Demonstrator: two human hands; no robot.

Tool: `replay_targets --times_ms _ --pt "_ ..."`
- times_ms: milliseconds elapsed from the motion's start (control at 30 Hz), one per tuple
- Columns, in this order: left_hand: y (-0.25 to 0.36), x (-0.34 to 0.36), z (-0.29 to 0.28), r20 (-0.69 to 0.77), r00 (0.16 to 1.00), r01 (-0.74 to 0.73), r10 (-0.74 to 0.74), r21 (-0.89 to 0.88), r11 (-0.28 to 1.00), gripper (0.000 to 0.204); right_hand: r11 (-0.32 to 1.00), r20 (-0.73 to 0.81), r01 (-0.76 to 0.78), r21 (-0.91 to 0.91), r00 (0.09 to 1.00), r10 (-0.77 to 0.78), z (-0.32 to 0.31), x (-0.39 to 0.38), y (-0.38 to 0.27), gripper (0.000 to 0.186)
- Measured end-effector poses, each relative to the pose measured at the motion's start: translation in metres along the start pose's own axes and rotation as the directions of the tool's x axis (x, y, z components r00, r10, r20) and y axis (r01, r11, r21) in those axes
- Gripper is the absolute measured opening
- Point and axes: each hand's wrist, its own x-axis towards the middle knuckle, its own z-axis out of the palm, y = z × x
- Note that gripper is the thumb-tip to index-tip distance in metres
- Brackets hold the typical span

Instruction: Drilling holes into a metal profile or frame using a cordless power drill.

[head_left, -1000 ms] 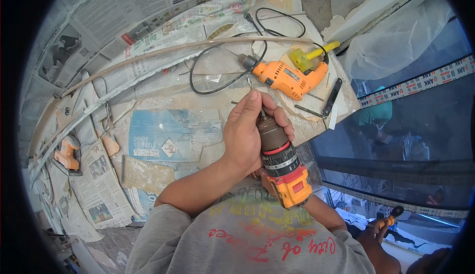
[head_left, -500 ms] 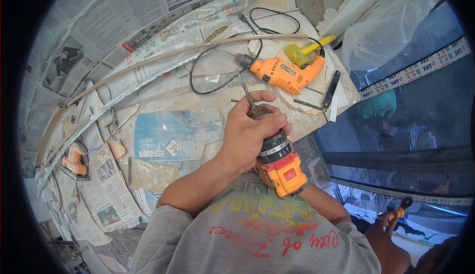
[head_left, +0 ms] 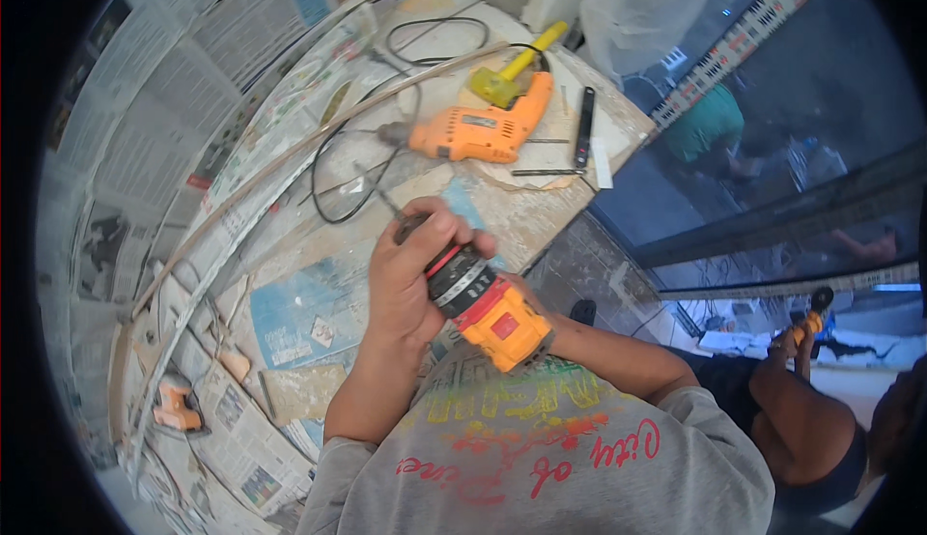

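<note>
A yellow, red and black cordless drill (head_left: pixel 504 326) is in front of my chest, its long drill bit (head_left: pixel 379 189) pointing to the far left. My left hand (head_left: pixel 409 267) is closed round the chuck, thumb across the top. Behind the drill's body is my right hand (head_left: pixel 527 293), at the grip; its fingers are mostly hidden. Beyond the drill, an orange corded drill (head_left: pixel 478 133) lies on its side on the worktable (head_left: pixel 541 218), next to a yellow hammer-like tool (head_left: pixel 502 81).
A black utility knife (head_left: pixel 585 127) and a loose drill bit (head_left: pixel 550 173) lie near the table's right edge. Long thin strips (head_left: pixel 290 163) cross the table. An orange sander (head_left: pixel 178 404) sits at left. At right, another person's hand (head_left: pixel 787 340) holds a yellow power tool (head_left: pixel 811 323).
My view has turned, and the table things appear farther left. The cordless drill, with both hands at it, has shifted left and its bit points more to the left.
</note>
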Motion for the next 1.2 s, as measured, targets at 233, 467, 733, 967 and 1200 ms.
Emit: replay_targets --times_ms 233,467,733,967,1200 --pt "-0.005 0.002 0.0 0.086 0.993 -0.085 0.079 0.069 0.994 0.016 0.992 0.031 0.12 -0.047 0.992 -0.119 -0.004 0.001 -0.003 0.048" --pt "0.004 0.0 0.003 -0.021 1.0 0.006 -0.002 0.174 0.985 0.016 0.961 0.052 0.251 -0.117 0.968 -0.247 -0.001 0.005 -0.006 0.068" --pt "-0.006 -0.01 -0.007 0.068 0.995 -0.074 0.069 0.061 0.995 0.037 0.953 -0.135 0.263 -0.152 0.949 -0.284 0.01 0.009 -0.009 0.063" --pt "0.004 -0.022 -0.06 0.025 0.98 -0.198 0.196 0.18 0.964 0.041 0.928 -0.218 0.339 -0.152 0.905 -0.366 0.016 0.001 -0.012 0.06" --pt "-0.014 -0.021 -0.117 0.06 0.995 -0.094 0.077 0.371 0.924 0.042 0.959 -0.378 0.282 0.01 0.889 -0.258 0.018 -0.005 -0.04 0.066"
